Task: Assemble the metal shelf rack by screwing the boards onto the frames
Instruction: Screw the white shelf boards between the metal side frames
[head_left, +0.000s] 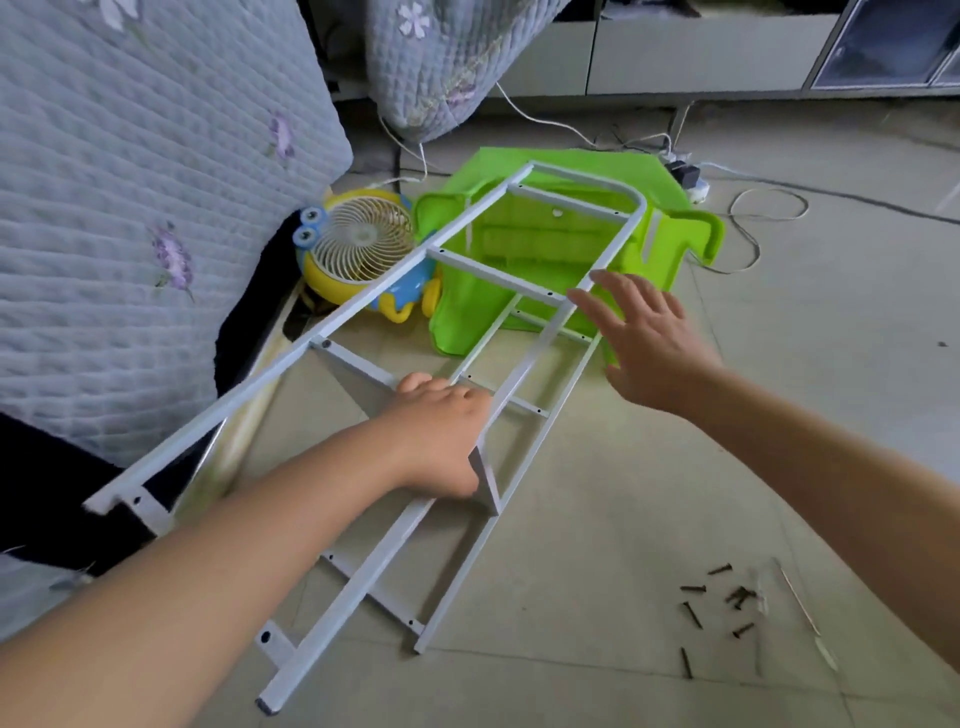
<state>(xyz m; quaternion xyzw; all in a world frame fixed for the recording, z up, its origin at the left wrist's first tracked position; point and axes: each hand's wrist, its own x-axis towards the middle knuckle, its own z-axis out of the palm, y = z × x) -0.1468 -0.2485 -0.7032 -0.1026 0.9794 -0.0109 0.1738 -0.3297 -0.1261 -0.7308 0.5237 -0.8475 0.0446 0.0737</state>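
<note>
Two white metal frames (363, 306) in view, ladder-shaped with cross rungs and screw holes, rounded at the far end; the upper one is tilted up off the floor (597, 519), the second lies flat under it. Your left hand (441, 436) grips the upper frame at a rung bracket, fingers curled round the side rail. Your right hand (644, 338) is spread wide, fingers straight, holding nothing; fingertips just beside the far rail, can't tell if touching. Dark screws (717, 608) lie scattered on the floor to your right. Green plastic stool (545, 244) behind the frames.
</note>
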